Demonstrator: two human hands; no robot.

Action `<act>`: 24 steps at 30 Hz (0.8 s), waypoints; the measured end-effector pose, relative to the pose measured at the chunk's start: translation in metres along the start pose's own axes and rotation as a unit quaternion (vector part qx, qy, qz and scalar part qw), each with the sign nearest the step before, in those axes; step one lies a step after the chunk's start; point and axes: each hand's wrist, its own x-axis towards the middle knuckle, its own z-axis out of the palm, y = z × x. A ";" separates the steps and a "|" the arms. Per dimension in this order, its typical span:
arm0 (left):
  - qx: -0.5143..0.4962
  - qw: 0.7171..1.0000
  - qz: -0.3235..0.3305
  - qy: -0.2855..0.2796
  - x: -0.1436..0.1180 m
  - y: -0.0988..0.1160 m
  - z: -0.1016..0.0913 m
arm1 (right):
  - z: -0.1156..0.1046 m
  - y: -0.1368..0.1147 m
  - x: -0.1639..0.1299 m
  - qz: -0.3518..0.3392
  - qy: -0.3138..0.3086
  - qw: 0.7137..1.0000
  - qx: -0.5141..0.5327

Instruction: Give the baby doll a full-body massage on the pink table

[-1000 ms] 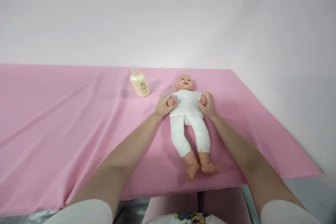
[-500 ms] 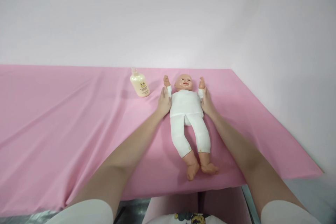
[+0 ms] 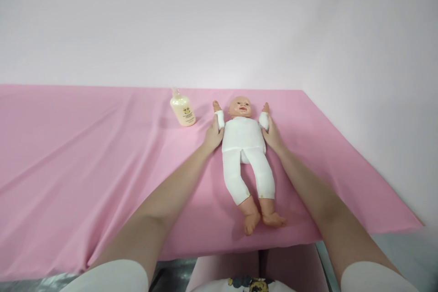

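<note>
Doll [image 3: 243, 146] lies on its back on the pink sheet [image 3: 85, 155] covering the bench, head at 12 o'clock toward the wall, bare feet at 6 near the bench's front edge. White top and leggings on it; both doll arms raised up beside the head, little fists poking out of the white sleeves.

L hand [image 3: 213, 134] sits at the doll's 9 o'clock side, palm against the upper arm and sleeve. Fingers [image 3: 216, 123] lie flat and close together along the sleeve, pointing to 12; not wrapped round it as far as can be seen. R hand [image 3: 272, 134] mirrors it at the doll's 3 o'clock side, fingers [image 3: 268, 123] straight and pressed together against the other sleeve, touching it. Whether thumbs hook under the arms can't tell, hidden by the hands.

Cream lotion bottle [image 3: 184, 109] lies tilted on the sheet at approx 10 o'clock from the doll's head, near the L hand but apart from it, cap end toward the wall. Pale pink wall [image 3: 171, 32] runs behind the bench at 12 and along the 3 o'clock side. Sheet has long loose folds across its L half.
</note>
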 end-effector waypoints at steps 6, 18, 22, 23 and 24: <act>-0.023 0.998 0.020 0.058 0.000 0.011 -0.003 | 0.001 -0.004 -0.001 0.015 0.071 0.996 0.041; 0.025 0.983 0.164 0.074 -0.008 0.019 -0.006 | -0.002 -0.028 -0.007 -0.112 0.089 0.990 -0.019; 0.014 0.981 0.181 0.065 -0.007 0.022 -0.008 | 0.001 -0.028 -0.008 -0.123 0.055 0.990 -0.032; 0.016 0.982 0.177 0.059 -0.007 0.023 -0.007 | 0.002 -0.027 -0.007 -0.122 0.043 0.991 -0.034; 0.018 0.984 0.167 0.053 -0.006 0.024 -0.006 | 0.003 -0.025 -0.007 -0.120 0.031 0.992 -0.033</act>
